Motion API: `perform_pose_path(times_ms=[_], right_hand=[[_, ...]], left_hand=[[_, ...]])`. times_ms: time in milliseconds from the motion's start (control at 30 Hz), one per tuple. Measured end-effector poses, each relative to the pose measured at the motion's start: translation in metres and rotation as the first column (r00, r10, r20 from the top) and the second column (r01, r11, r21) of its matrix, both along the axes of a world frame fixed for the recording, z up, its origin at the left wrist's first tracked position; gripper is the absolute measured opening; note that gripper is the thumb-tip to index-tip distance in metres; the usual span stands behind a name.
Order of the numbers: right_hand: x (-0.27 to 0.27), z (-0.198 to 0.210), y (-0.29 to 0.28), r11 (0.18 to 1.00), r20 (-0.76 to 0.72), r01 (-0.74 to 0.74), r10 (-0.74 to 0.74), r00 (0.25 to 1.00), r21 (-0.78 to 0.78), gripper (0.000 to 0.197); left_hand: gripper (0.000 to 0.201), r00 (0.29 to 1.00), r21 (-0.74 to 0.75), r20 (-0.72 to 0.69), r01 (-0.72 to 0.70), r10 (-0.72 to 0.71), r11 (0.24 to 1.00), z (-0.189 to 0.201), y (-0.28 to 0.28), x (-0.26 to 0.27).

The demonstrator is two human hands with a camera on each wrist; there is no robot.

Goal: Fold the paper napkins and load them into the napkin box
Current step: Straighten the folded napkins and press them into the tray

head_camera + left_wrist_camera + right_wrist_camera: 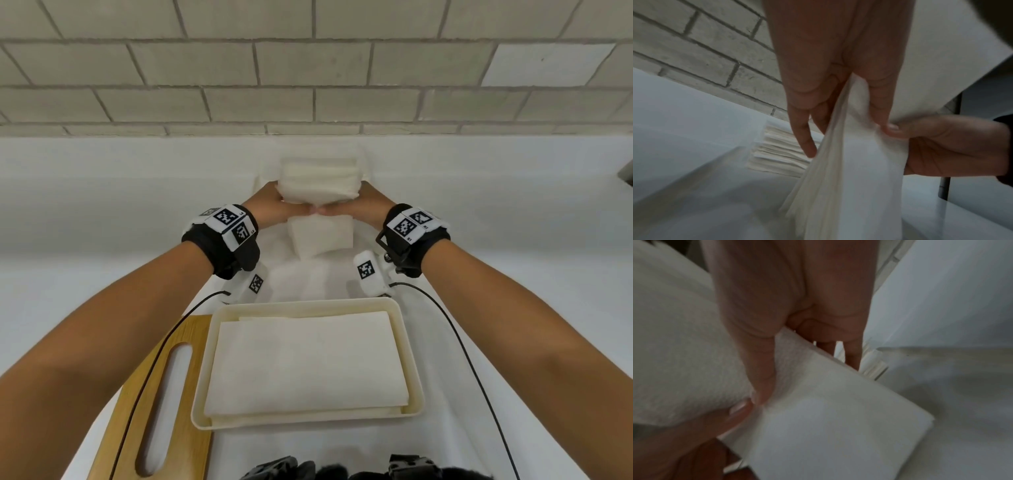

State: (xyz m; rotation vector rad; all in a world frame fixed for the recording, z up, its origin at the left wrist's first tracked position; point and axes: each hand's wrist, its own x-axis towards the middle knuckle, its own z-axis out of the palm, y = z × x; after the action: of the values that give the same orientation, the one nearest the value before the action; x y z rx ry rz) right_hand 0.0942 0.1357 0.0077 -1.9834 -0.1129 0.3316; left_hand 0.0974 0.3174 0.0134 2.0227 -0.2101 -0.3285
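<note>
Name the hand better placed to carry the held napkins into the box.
Neither clearly: left hand and right hand both grip the napkin bundle, symmetrically beyond the napkin box. Probably both together.

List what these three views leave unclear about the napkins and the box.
- Napkin bundle, head view: sheet count unreadable; left hand and right hand cover its lower edge.
- Napkin box: depth and lower layers hidden by the top napkin.
- Right wrist view: blurred; fold lines unreadable.
- Wooden board: cut off by the frame's bottom edge.
</note>
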Motion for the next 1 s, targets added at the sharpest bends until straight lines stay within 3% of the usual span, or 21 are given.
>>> perform_pose_path(times_ms=[133, 300, 367, 433, 500, 567, 633, 667, 733, 767, 833, 933, 1000], right_hand=[[0.001, -0.005, 0.004, 1.000, -0.086, -0.002, 0.004, 0.996, 0.018, 0.055], [0.002, 0.006, 0.004, 0.999, -0.008, 0.034, -0.034, 0.999, 0.030, 0.053], [0.003, 0.023, 0.006, 1.000, 0.061, 0.014, -0.012, 0.998, -0.024, 0.049], [0.004, 0.042, 0.007, 0.980, 0.120, -0.036, 0.060, 0.991, -0.194, 0.047], [0.004, 0.054, 0.010, 0.891, 0.120, -0.107, 0.176, 0.977, -0.442, 0.050], [0.000, 0.061, 0.017, 0.724, 0.072, -0.169, 0.289, 0.955, -0.669, 0.054], [-0.009, 0.068, 0.029, 0.593, 0.054, -0.192, 0.370, 0.927, -0.782, 0.048], [-0.015, 0.071, 0.036, 0.549, 0.064, -0.184, 0.401, 0.914, -0.815, 0.043], [-0.030, 0.079, 0.047, 0.500, 0.113, -0.136, 0.437, 0.893, -0.855, 0.037], [-0.038, 0.084, 0.050, 0.499, 0.146, -0.108, 0.443, 0.884, -0.860, 0.036], [-0.055, 0.097, 0.049, 0.545, 0.201, -0.073, 0.425, 0.882, -0.835, 0.036], [-0.087, 0.119, 0.038, 0.629, 0.210, -0.073, 0.363, 0.908, -0.774, 0.039], [-0.108, 0.130, 0.032, 0.649, 0.173, -0.083, 0.321, 0.931, -0.756, 0.035]], left_hand=[[0.047, 0.994, 0.123, -0.104, 0.041, -0.028, 0.992, -0.004, 0.000, 0.002], [0.043, 0.995, -0.038, -0.097, -0.026, 0.022, 0.999, 0.005, 0.000, 0.003], [0.059, 0.997, -0.090, 0.016, -0.076, 0.078, 0.993, 0.018, 0.001, 0.002], [0.095, 0.951, -0.067, 0.253, -0.166, 0.177, 0.984, 0.033, 0.006, -0.003], [0.119, 0.856, 0.116, 0.496, -0.231, 0.145, 0.966, 0.048, 0.012, -0.011], [0.115, 0.770, 0.461, 0.631, -0.273, -0.095, 0.844, 0.060, 0.016, -0.020], [0.097, 0.769, 0.774, 0.516, -0.231, -0.376, 0.590, 0.069, 0.014, -0.029], [0.085, 0.786, 0.854, 0.428, -0.190, -0.445, 0.485, 0.073, 0.010, -0.034], [0.053, 0.799, 0.902, 0.358, -0.163, -0.484, 0.399, 0.078, 0.002, -0.045], [0.040, 0.794, 0.896, 0.374, -0.177, -0.480, 0.406, 0.081, 0.000, -0.051], [0.029, 0.817, 0.862, 0.374, -0.130, -0.440, 0.490, 0.090, 0.005, -0.064], [0.030, 0.873, 0.751, 0.285, 0.053, -0.395, 0.658, 0.108, 0.026, -0.087], [0.029, 0.909, 0.673, 0.213, 0.130, -0.359, 0.728, 0.116, 0.041, -0.105]])
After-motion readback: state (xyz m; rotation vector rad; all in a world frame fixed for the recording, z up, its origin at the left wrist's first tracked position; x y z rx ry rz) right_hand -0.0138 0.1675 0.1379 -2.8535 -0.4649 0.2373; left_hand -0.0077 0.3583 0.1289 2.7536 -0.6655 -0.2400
